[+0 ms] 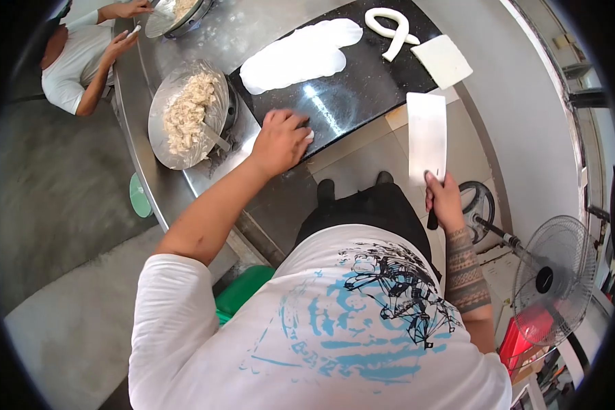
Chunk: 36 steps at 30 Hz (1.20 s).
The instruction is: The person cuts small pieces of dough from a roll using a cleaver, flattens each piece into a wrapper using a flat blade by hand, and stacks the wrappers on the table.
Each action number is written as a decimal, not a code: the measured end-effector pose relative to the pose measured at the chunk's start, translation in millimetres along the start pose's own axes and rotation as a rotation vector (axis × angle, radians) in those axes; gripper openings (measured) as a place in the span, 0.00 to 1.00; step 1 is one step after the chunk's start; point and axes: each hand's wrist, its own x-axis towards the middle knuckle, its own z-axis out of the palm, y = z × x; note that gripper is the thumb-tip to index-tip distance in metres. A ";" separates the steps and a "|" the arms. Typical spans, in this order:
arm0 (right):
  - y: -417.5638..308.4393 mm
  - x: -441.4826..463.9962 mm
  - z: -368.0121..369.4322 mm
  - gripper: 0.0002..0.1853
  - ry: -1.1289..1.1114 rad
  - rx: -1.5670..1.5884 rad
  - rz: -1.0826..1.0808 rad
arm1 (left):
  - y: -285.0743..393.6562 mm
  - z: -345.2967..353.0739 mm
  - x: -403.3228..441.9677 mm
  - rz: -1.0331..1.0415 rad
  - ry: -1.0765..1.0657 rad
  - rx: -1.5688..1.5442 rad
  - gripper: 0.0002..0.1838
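Note:
My right hand point(444, 198) grips a broad-bladed cleaver point(427, 133) by its dark handle, the blade pointing away from me beyond the board's front edge. My left hand point(280, 142), partly blurred, is over the front left edge of the black board point(362, 96). Its fingers curl around a small white piece that looks like dough point(310, 135). Flat, overlapping dough rounds point(287, 58) lie on the board ahead of this hand. Farther right is a looped dough rope point(398, 31). Left of my left hand, a plastic-lined bowl point(158, 113) holds a pale, chunky filling point(190, 109) and a flat spatula point(216, 137).
A folded white cloth point(442, 61) lies at the board's right corner. Across the steel table point(253, 20), a person point(82, 61) works beside another bowl point(164, 24). A standing fan point(552, 280) is by my right arm, and a green bin point(242, 290) is at my left side.

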 end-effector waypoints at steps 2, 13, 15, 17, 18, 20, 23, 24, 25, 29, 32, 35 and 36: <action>5.9 -28.4 9.6 0.18 0.027 -0.056 0.010 | 14.8 -20.2 24.9 0.021 -0.055 0.124 0.29; -4.0 -98.3 14.4 0.18 0.199 -0.008 0.044 | 34.5 41.8 73.5 0.195 -0.191 -0.032 0.50; -16.3 -79.3 18.3 0.18 0.158 -0.088 0.043 | 30.1 42.3 76.4 0.244 -0.171 -0.106 0.50; -34.5 -53.4 33.7 0.21 0.054 -0.167 0.029 | 9.9 53.5 82.2 0.058 0.006 -0.585 0.51; -36.7 -37.5 39.4 0.24 -0.026 -0.258 0.014 | -0.9 56.5 84.0 -0.039 0.097 -0.823 0.51; -46.5 -8.7 66.3 0.25 -0.212 -0.350 -0.149 | -24.0 30.6 87.7 -0.128 0.233 -0.590 0.52; -48.9 32.3 110.1 0.26 -0.439 -0.427 -0.253 | -32.3 8.9 85.2 0.093 0.001 -0.152 0.52; -52.7 43.5 125.2 0.26 -0.522 -0.428 -0.228 | -30.8 6.7 82.0 0.219 -0.146 0.012 0.52; -39.2 58.0 138.1 0.25 -0.573 -0.429 -0.268 | -24.2 15.9 73.0 0.339 -0.234 0.010 0.50; -24.2 42.7 128.7 0.28 -0.606 -0.488 -0.276 | -0.8 24.5 56.3 0.272 -0.301 -0.026 0.49; -38.2 38.9 105.0 0.32 -0.617 -0.541 -0.194 | 19.4 38.7 64.5 0.262 -0.307 -0.079 0.49; -53.5 51.4 104.2 0.32 -0.591 -0.616 -0.195 | 11.0 31.8 80.9 0.232 -0.302 -0.049 0.49; -59.4 58.4 105.5 0.32 -0.565 -0.673 -0.237 | 5.2 33.1 86.2 0.231 -0.263 -0.038 0.48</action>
